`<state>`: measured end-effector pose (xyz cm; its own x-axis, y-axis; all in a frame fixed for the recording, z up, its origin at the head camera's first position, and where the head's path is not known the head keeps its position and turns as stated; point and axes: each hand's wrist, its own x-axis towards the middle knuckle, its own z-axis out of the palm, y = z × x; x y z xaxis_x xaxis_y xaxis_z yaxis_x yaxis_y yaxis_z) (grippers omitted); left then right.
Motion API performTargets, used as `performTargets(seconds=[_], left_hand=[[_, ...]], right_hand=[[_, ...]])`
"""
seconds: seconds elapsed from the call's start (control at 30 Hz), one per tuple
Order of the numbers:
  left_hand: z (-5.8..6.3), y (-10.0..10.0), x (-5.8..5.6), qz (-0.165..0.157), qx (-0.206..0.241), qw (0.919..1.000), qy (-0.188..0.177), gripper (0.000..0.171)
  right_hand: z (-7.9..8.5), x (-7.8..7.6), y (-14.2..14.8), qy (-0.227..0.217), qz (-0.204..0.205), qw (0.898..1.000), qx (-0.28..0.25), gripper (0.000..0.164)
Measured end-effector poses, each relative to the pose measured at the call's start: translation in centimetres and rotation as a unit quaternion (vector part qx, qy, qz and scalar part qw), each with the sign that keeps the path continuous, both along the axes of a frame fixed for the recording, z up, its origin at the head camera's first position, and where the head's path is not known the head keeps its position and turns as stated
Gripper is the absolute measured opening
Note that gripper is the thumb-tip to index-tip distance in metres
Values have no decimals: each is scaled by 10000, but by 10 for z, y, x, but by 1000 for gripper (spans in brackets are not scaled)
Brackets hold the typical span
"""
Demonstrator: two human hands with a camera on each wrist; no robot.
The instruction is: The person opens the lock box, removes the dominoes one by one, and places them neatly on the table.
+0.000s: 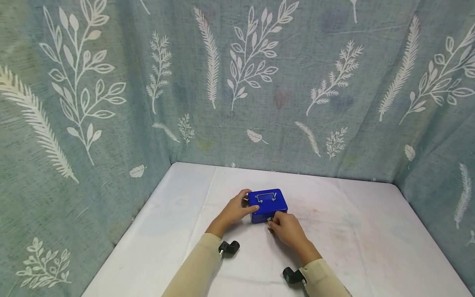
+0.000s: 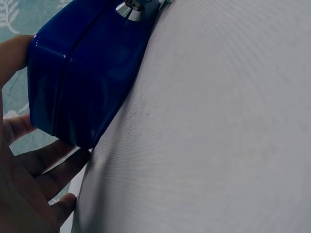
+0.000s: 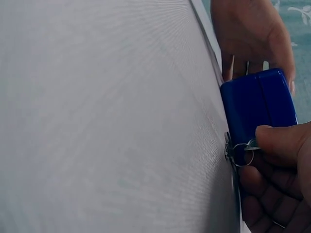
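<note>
A small blue metal cash box (image 1: pixel 272 206) with a wire handle (image 1: pixel 276 194) on its lid stands on the white-covered table. My left hand (image 1: pixel 235 209) holds its left side, thumb on the lid edge and fingers spread along the side. At the box's front, my right hand (image 1: pixel 288 231) pinches a small key (image 3: pixel 251 144) between thumb and forefinger. From that key hangs a metal ring (image 3: pixel 243 164) with another key (image 3: pixel 227 147) on it. A round silver lock (image 2: pixel 130 11) shows on the front in the left wrist view. Whether the key sits in the lock is hidden by my fingers.
White cloth (image 1: pixel 356 231) covers the table around the box. A blue-green curtain (image 1: pixel 274 123) with white leaf prints rises behind the table and along both sides. Black wrist cameras sit at both sleeves (image 1: pixel 196 264).
</note>
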<state>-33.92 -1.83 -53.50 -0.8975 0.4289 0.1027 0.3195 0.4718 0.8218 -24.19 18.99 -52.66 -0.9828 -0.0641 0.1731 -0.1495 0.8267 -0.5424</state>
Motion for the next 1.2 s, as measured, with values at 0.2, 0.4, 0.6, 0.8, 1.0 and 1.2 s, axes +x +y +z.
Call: performTargets(seconds=[0.2, 0.4, 0.6, 0.8, 1.0, 1.2], left_hand=[[-2, -1, 3, 0, 13, 10000, 26, 77], [-1, -2, 5, 0, 40, 9999, 101, 75], [-3, -1, 5, 32, -11, 10000, 71, 75], [-4, 1, 5, 25, 75, 10000, 28, 78], [-3, 1, 5, 61, 60, 9999, 61, 79], [-3, 0, 6, 63, 122, 9999, 52, 79]], right_hand=[[-2, 0, 0, 22, -16, 9998, -191, 26], [-5, 0, -1, -69, -234, 9971, -722, 25], [-7, 0, -3, -126, -494, 9953, -827, 25], [-4, 1, -4, -141, -597, 9945, -845, 27], [-4, 1, -3, -78, -701, 9953, -671, 27], [-5, 2, -1, 102, -639, 9965, -533, 23]])
